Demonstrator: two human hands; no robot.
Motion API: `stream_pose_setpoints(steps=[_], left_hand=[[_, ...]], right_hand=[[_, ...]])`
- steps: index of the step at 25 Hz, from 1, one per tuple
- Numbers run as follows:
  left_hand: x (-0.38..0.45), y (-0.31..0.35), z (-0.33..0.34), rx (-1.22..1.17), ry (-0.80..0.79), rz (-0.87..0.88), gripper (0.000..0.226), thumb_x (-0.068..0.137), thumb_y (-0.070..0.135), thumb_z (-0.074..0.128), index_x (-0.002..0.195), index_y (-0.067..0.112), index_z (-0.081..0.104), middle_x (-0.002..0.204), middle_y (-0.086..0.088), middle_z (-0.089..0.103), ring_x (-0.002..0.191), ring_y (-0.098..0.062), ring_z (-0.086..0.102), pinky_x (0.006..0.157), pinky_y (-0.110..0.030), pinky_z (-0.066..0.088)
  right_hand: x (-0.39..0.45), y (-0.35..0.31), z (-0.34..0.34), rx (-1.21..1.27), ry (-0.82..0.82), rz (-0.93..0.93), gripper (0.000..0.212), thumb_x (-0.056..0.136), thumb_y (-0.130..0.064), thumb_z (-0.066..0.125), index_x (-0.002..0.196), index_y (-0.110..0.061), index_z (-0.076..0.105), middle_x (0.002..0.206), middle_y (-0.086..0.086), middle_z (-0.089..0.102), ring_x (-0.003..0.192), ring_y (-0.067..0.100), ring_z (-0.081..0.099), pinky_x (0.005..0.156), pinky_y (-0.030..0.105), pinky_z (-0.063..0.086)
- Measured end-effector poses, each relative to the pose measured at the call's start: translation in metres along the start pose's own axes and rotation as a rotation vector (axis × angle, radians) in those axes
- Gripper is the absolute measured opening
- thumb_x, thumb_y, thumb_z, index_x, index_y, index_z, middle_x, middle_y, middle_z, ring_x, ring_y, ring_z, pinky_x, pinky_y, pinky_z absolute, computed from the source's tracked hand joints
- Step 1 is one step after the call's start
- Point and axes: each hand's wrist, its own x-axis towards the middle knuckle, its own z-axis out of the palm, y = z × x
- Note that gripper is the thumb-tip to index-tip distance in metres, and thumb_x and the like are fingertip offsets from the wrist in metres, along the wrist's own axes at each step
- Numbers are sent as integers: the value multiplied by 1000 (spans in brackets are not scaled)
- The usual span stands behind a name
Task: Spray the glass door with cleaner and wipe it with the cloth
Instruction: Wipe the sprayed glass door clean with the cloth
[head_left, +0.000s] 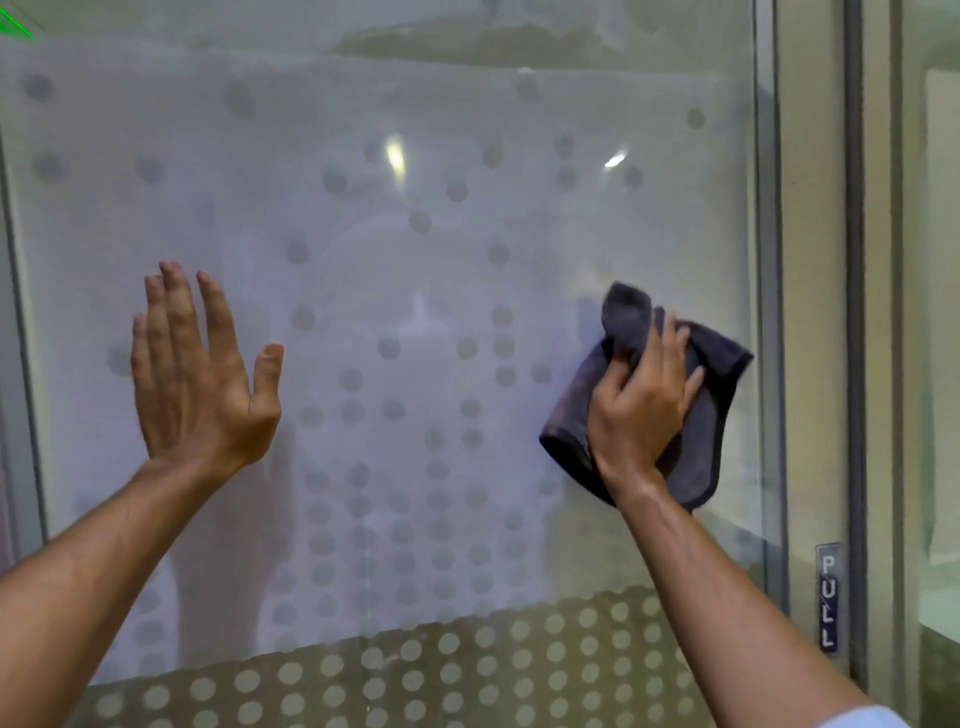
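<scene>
The glass door fills the view, with a frosted band patterned in round dots. My right hand grips a dark grey cloth and holds it against the glass near the door's right edge. My left hand is raised flat against or just in front of the glass at the left, fingers straight and together, thumb out, holding nothing. No spray bottle is in view.
A vertical metal frame runs down the right side of the door, with a small "PULL" label low on it. Another glass panel lies beyond the frame at the far right.
</scene>
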Motion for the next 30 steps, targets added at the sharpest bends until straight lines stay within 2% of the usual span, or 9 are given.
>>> stream_pose_setpoints(steps=[2,5,9,11,13,15,21,25,30], left_hand=[[0,3,-3,7,-17,-2,82,97,52,26,162,13,-5,169,-17,-8,157,-26,-10,124,-34,-12],[-1,4,-6,12,-28,-5,82,97,50,29,162,11,-3,169,-17,-8,157,-28,-9,125,-38,-8],[0,4,-9,9,-53,-3,83,97,51,29,161,12,-6,169,-16,-9,157,-27,-10,125,-36,-9],[-1,2,-10,16,-64,-2,83,97,51,28,161,12,-6,169,-16,-9,157,-27,-10,126,-40,-6],[-1,2,-10,17,-75,1,83,97,52,27,161,12,-6,169,-16,-10,157,-27,-11,126,-40,-7],[-1,3,-10,23,-72,1,83,97,52,27,161,12,-7,169,-16,-10,157,-26,-12,125,-38,-8],[-1,4,-9,22,-88,1,83,97,53,25,161,12,-9,169,-16,-12,157,-27,-13,125,-38,-10],[-1,4,-14,19,-123,-18,85,96,54,27,162,13,-8,169,-14,-13,156,-24,-14,126,-39,-8],[3,21,-28,-60,-100,-78,81,91,46,40,160,9,19,168,-18,7,156,-32,4,125,-46,5]], right_hand=[[13,-35,16,38,-18,-68,59,88,-13,49,146,-4,40,154,15,38,146,33,28,119,59,15],[-6,-73,28,33,-85,-285,59,86,-14,52,142,0,45,152,20,40,143,38,32,118,56,20],[-49,-43,14,5,-211,-691,55,83,-10,55,138,-2,51,150,19,42,142,34,36,114,56,30],[-47,-19,6,-62,-174,-648,55,84,-12,55,138,-4,52,150,19,43,141,34,37,113,58,29],[-36,-17,7,-118,-106,-437,58,85,-18,49,141,-5,49,150,18,43,141,35,37,113,61,26],[-28,-33,14,-97,-79,-326,59,86,-22,46,143,-5,47,150,17,44,142,36,35,112,63,25],[-23,-91,31,-20,-120,-477,54,84,-21,49,133,-1,56,145,18,50,138,39,41,108,69,27],[-39,-127,40,-59,-252,-526,60,83,-20,59,141,-5,49,152,17,41,144,36,31,111,68,21],[-33,-122,25,-63,-407,-531,69,91,-39,53,149,-7,35,159,21,25,150,35,14,115,65,11]])
